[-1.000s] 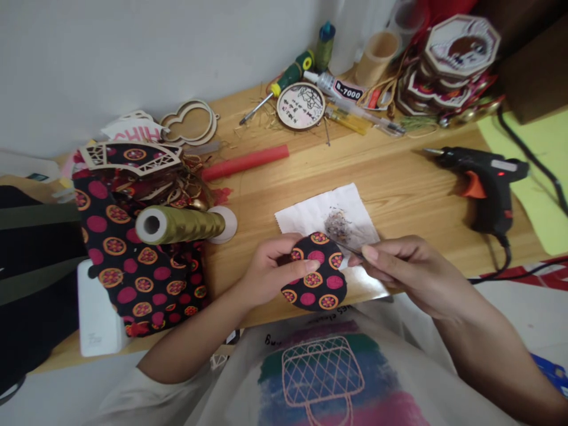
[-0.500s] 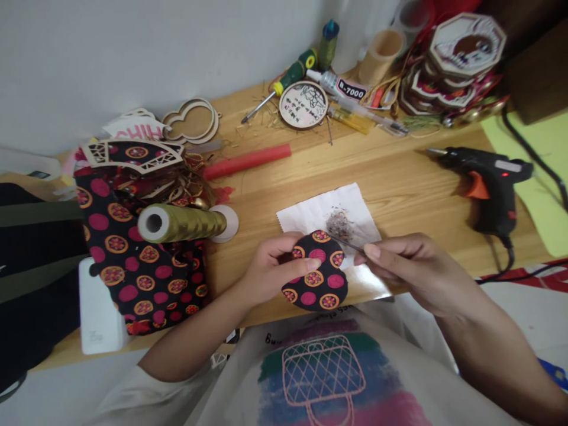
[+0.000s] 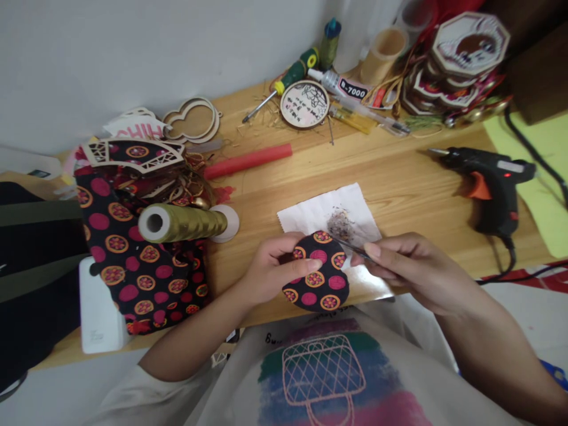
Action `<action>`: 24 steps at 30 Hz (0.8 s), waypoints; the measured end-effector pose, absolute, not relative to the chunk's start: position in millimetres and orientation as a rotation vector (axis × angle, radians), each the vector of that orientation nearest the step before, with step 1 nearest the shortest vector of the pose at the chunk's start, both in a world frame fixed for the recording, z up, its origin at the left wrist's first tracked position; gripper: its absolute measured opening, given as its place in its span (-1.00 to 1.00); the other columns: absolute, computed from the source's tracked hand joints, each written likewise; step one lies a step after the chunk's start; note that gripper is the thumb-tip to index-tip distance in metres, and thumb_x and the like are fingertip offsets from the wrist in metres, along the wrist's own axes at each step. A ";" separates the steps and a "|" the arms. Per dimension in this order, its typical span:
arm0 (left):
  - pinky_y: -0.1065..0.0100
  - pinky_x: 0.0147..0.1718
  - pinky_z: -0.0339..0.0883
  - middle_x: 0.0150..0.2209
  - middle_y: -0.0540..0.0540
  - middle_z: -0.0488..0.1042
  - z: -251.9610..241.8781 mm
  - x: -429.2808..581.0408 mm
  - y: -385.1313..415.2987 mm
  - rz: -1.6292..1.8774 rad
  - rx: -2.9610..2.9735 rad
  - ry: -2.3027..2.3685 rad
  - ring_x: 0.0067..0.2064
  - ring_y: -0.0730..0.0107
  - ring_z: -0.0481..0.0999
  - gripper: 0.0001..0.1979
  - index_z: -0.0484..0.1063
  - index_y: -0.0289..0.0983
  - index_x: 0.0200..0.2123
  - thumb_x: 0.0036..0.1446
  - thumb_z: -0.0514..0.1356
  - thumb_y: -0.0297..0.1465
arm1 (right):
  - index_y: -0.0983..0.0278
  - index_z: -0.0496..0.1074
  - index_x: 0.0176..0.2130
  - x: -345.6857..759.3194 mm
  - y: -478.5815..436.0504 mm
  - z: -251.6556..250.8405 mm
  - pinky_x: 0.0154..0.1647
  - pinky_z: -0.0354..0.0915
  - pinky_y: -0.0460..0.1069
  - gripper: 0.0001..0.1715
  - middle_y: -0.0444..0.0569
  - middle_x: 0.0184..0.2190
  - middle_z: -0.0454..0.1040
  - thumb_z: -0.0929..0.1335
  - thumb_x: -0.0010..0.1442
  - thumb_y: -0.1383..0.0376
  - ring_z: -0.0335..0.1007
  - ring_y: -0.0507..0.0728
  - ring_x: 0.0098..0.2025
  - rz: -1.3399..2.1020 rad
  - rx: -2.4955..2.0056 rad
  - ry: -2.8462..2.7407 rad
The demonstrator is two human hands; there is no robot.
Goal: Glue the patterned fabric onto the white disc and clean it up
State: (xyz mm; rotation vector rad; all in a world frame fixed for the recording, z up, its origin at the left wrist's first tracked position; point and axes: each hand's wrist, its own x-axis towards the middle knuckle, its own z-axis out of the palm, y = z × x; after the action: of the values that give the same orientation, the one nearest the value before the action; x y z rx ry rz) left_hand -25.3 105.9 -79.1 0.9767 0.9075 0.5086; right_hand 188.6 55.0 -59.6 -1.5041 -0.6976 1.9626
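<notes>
My left hand (image 3: 275, 269) pinches a gourd-shaped black fabric piece (image 3: 316, 290) printed with pink dots and orange-ringed flowers, its thumb lying across the front. In my right hand (image 3: 406, 263) are slim dark tweezers (image 3: 354, 248), held between thumb and fingers. Their tip meets the upper right edge of the fabric piece; whether it goes inside cannot be seen. Just beyond lies a white paper sheet (image 3: 302, 216) bearing a small heap of dry, crumbled bits (image 3: 341, 223).
A black glue gun (image 3: 492, 183) with a lit red light lies at right, its cord trailing. Left are a gold thread cone (image 3: 190, 223), patterned cloth (image 3: 133, 260) and a white power bank (image 3: 100, 313). Behind are a red stick (image 3: 252, 160), screwdriver (image 3: 288, 80), glue tube (image 3: 350, 89) and stacked wooden frames (image 3: 465, 53).
My right hand has tilted the tweezers slightly at the fabric piece's edge. My left hand keeps its grip, and the things on the table stay put.
</notes>
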 end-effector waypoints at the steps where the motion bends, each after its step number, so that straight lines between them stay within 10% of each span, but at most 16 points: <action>1: 0.46 -0.44 0.32 -0.43 -0.06 0.51 -79.0 -25.3 106.0 0.507 0.982 0.907 -0.40 0.44 0.46 -0.81 0.53 -0.31 -0.50 -0.09 0.34 -0.28 | 0.32 0.41 -0.58 188.7 55.4 -59.3 -0.72 -0.36 -0.12 -0.48 -0.29 -0.71 -0.09 0.39 0.01 -0.07 -0.31 -0.14 -0.68 1.963 -1.509 -0.695; 8: 0.48 -0.45 0.32 -0.42 -0.06 0.51 -79.3 -26.2 106.0 0.500 0.966 0.894 -0.41 0.47 0.46 -0.83 0.53 -0.31 -0.50 -0.08 0.34 -0.30 | 0.28 0.19 -0.74 189.7 58.4 -54.6 -0.72 -0.35 -0.11 -0.38 -0.26 -0.73 -0.08 0.41 -0.04 -0.09 -0.28 -0.13 -0.69 1.907 -1.583 -0.750; 24: 0.49 -0.48 0.32 -0.43 -0.03 0.51 -78.9 -25.7 106.8 0.481 0.771 0.898 -0.44 0.48 0.46 -0.83 0.52 -0.31 -0.49 -0.14 0.37 -0.33 | 0.35 0.51 -0.46 195.0 53.0 -57.3 -0.68 -0.29 -0.08 -0.47 -0.23 -0.71 -0.06 0.38 0.01 -0.09 -0.23 -0.10 -0.66 1.834 -1.708 -0.779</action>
State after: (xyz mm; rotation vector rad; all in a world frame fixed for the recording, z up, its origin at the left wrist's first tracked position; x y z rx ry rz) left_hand -25.7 106.8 -78.9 0.7706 0.8981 0.4807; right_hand 195.0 53.0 -57.3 -1.7080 -0.7788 1.8337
